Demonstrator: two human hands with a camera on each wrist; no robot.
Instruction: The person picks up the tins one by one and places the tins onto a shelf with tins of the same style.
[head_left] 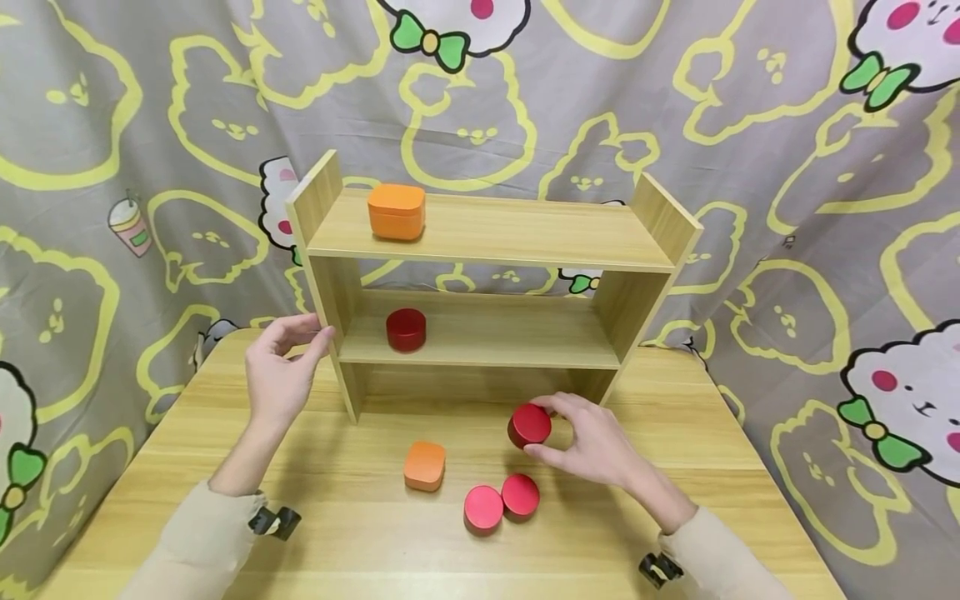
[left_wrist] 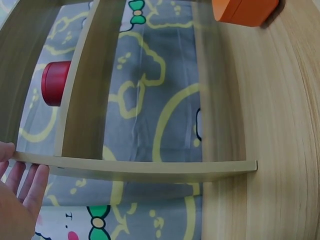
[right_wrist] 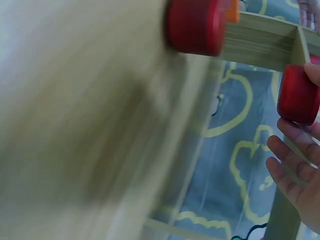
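A small wooden shelf (head_left: 480,329) stands on the table. My left hand (head_left: 287,362) holds the front edge of its left side panel (left_wrist: 135,167), thumb on one side and fingers on the other. My right hand (head_left: 588,437) pinches a red round tin (head_left: 531,425) between thumb and fingers, in front of the shelf's lower right part; the right wrist view also shows this held red tin (right_wrist: 297,95). Two more red round tins, one on the left (head_left: 483,508) and one on the right (head_left: 521,496), sit side by side on the table. Left of them lies an orange square box (head_left: 424,465).
Another orange box (head_left: 397,212) is on the top board, toward the left. On the middle board stands a dark red round tin (head_left: 406,329). A patterned grey curtain (head_left: 810,208) hangs behind and beside the table (head_left: 360,542).
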